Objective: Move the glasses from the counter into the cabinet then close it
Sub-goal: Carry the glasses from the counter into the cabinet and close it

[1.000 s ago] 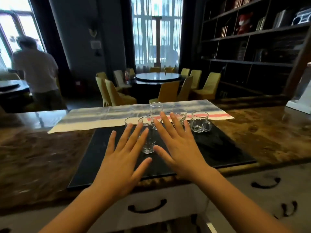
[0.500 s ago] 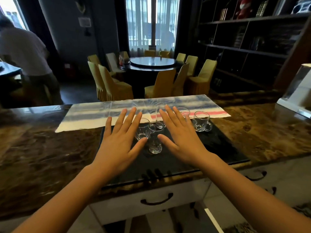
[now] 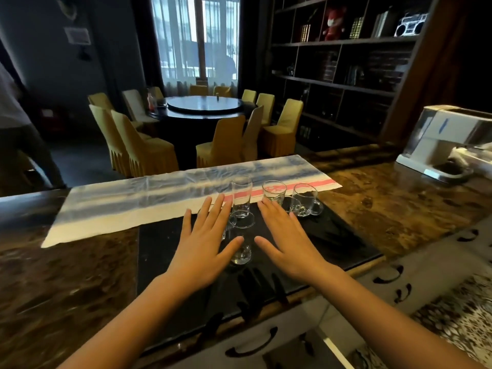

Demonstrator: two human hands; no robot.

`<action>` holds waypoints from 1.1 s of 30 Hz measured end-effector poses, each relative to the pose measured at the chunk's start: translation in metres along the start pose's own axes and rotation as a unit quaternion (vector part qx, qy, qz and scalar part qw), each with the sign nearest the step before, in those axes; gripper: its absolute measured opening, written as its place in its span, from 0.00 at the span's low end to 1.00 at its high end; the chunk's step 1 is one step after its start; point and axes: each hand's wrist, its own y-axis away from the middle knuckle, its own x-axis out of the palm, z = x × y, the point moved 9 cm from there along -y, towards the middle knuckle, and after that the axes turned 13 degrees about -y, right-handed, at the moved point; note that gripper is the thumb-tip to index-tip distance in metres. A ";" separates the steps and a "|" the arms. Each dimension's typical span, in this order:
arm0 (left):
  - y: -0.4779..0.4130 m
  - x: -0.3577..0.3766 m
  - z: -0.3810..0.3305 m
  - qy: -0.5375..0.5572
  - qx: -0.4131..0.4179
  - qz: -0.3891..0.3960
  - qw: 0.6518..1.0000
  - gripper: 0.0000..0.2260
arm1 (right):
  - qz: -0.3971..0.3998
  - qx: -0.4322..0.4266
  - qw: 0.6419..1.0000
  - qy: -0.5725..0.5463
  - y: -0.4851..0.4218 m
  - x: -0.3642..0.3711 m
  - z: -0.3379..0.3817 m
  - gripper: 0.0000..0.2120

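Observation:
Several clear glasses stand on a black glass panel set into the brown stone counter. A short glass sits between my two hands. Behind it stands a tall glass, and to the right a tumbler and a handled mug. Another glass is mostly hidden behind my left hand. My left hand and my right hand hover flat with fingers spread, holding nothing. White cabinet fronts with dark handles run below the counter edge.
A striped cloth lies along the counter's far side. A white machine stands at the right. Beyond the counter are a round table with yellow chairs, dark shelves, and a person at the far left.
My hands have moved forward and apart, so the short glass now shows between them. The view has shifted down and closer to the counter.

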 end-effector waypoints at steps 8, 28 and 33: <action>-0.029 0.057 -0.009 0.092 -0.035 0.048 0.994 0.33 | 0.023 0.033 0.998 -0.048 -0.013 0.020 -0.040 0.30; -0.063 0.074 0.009 0.091 -0.132 0.070 0.985 0.40 | 0.123 -0.133 0.980 -0.087 -0.102 0.036 -0.076 0.31; -0.071 0.075 0.006 0.107 -0.089 0.083 0.987 0.45 | 0.091 -0.131 0.983 -0.092 -0.140 0.019 -0.076 0.32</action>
